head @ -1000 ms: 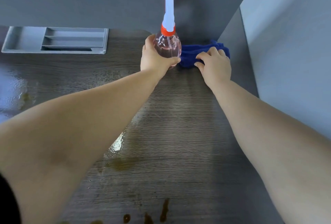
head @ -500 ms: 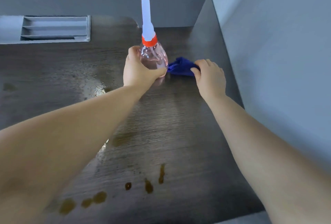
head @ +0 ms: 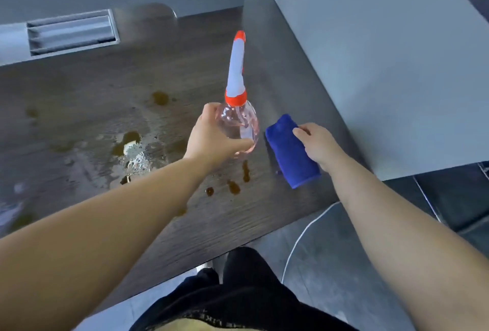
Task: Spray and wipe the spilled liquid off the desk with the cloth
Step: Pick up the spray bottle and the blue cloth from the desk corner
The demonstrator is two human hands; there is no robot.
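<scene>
Both drawn nearer, left hand [head: 211,142] gripping bottle [head: 238,121], right hand [head: 318,144] pinching cloth [head: 287,153] beside it.

Dark wood-grain desk [head: 79,108] carrying brown spilled liquid [head: 129,140]: puddle with wet sheen lying left of centre, round blot [head: 160,97] sitting farther back, small drops [head: 234,186] dotting surface near front edge. Grey slotted tray [head: 71,32] sitting at far left.
</scene>
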